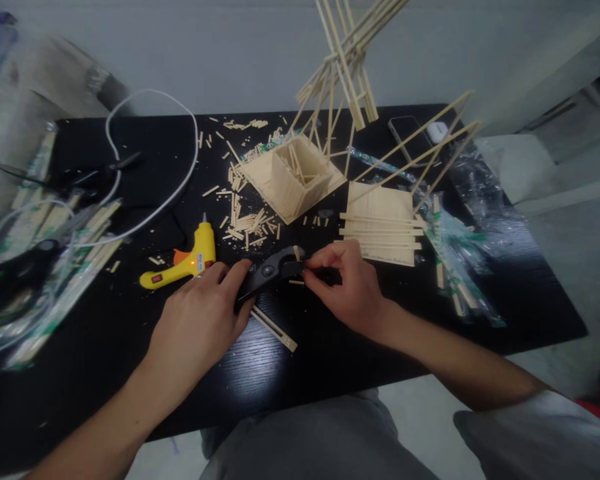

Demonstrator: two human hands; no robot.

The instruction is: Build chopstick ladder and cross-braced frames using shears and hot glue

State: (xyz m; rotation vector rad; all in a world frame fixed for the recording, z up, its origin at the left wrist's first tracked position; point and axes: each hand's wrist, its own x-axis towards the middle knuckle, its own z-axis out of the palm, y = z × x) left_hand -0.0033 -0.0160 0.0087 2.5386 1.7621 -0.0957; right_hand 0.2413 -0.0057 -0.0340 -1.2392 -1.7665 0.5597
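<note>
My left hand (200, 320) is closed around the handles of black cutting pliers (273, 270) on the black table (105, 347). My right hand (347, 283) pinches something small and dark at the pliers' jaws; a short wooden stick piece (297, 282) lies just there. Two longer sticks (275, 328) lie on the table under my left hand. A yellow glue gun (185, 260) rests just left of my left hand. Behind the hands stand a square stick-built box (293, 175) and a flat stick panel (383, 223).
A tall frame of long sticks (347, 73) rises behind the box. Cut stick scraps (245, 223) litter the middle. A white cable (180, 173) loops at the left. Plastic-wrapped stick packs lie at left (55, 267) and right (455, 260). A phone (407, 130) lies far back.
</note>
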